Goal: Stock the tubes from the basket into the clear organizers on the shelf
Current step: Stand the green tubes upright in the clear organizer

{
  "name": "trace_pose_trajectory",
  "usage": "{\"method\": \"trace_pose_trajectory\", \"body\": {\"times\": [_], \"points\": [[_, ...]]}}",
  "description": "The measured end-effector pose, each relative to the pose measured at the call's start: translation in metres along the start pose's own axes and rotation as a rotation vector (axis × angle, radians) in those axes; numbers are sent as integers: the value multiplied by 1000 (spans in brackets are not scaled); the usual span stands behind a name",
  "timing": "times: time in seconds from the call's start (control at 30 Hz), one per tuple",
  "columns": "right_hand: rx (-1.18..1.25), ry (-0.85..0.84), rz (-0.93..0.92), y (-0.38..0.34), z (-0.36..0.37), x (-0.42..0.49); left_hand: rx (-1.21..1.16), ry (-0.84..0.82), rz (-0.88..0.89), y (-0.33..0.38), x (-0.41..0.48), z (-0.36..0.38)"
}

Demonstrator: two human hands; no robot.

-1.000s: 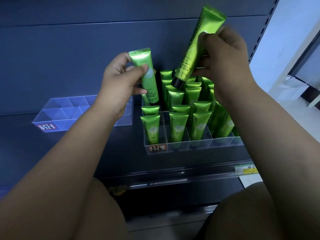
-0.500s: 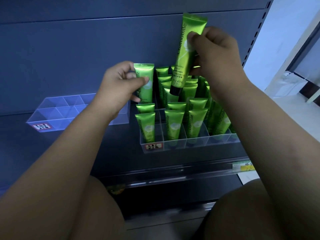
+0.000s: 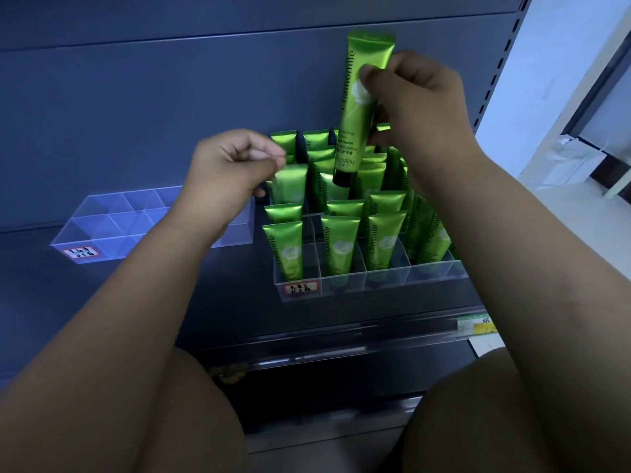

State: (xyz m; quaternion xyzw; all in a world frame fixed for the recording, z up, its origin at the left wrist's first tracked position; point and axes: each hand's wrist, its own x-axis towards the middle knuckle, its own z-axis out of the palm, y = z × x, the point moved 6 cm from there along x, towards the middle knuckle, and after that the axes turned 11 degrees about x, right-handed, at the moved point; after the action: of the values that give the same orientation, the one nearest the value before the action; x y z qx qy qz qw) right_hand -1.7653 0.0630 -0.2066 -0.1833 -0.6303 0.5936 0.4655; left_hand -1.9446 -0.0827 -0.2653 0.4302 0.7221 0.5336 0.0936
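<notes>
My right hand (image 3: 423,107) grips a long green tube (image 3: 356,107) near its top, cap down, hovering over the back rows of the clear organizer (image 3: 375,279). That organizer holds several green tubes standing cap down. My left hand (image 3: 228,172) pinches the top corner of a shorter green tube (image 3: 290,184), which stands low in the left column's third slot from the front. A second clear organizer (image 3: 112,227) lies empty to the left, partly behind my left wrist. The basket is out of view.
Both organizers sit on a dark shelf (image 3: 222,302) with a dark back panel. A clear price rail with a yellow-green tag (image 3: 474,326) runs along the shelf's front edge. My knees fill the bottom corners. A white wall and floor lie at the right.
My left hand lowered its tube down into the left column of the organizer. My right hand turned the long tube upright and brought it down and leftward over the back rows.
</notes>
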Motion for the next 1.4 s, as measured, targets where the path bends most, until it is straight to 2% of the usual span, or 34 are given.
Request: {"method": "trace_pose_trajectory", "body": {"times": [0.3,0.67,0.87,1.4], "points": [[19,-27,-14,5,3,2,96,7,-15,0,-4,-1],[-18,-19,-31,5,1,3,244,-180,-64,-3,-5,9],[-46,-32,-88,1,2,2,323,-190,-57,-5,-3,8],[-444,-169,-79,24,9,7,294,-167,-45,-8,-6,6]]}}
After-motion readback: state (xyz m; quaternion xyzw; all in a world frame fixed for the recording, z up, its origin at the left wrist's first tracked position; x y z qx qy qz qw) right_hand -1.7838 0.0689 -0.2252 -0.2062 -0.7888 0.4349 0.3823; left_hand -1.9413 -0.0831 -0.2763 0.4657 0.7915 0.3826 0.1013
